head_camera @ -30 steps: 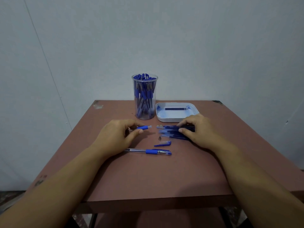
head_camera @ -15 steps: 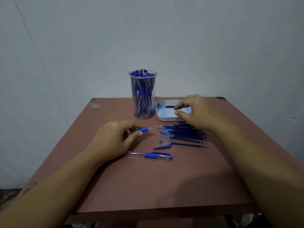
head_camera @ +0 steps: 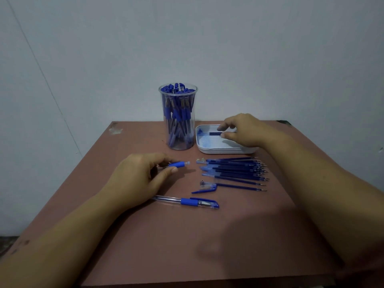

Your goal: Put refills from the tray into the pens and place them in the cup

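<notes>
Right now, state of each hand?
Left hand: pinches the pen barrel.
Right hand: finger and thumb at the refill in the tray; grip cannot be told.

A plain reddish-brown tabletop (head_camera: 145, 246) stands pushed against a bare, pale grey-blue wall (head_camera: 270, 59). The tabletop has a pale worn scuff (head_camera: 115, 129) near its far left corner and a dark chip (head_camera: 283, 122) at its far right corner. A thin line (head_camera: 40, 69) slants down the left of the wall.
</notes>
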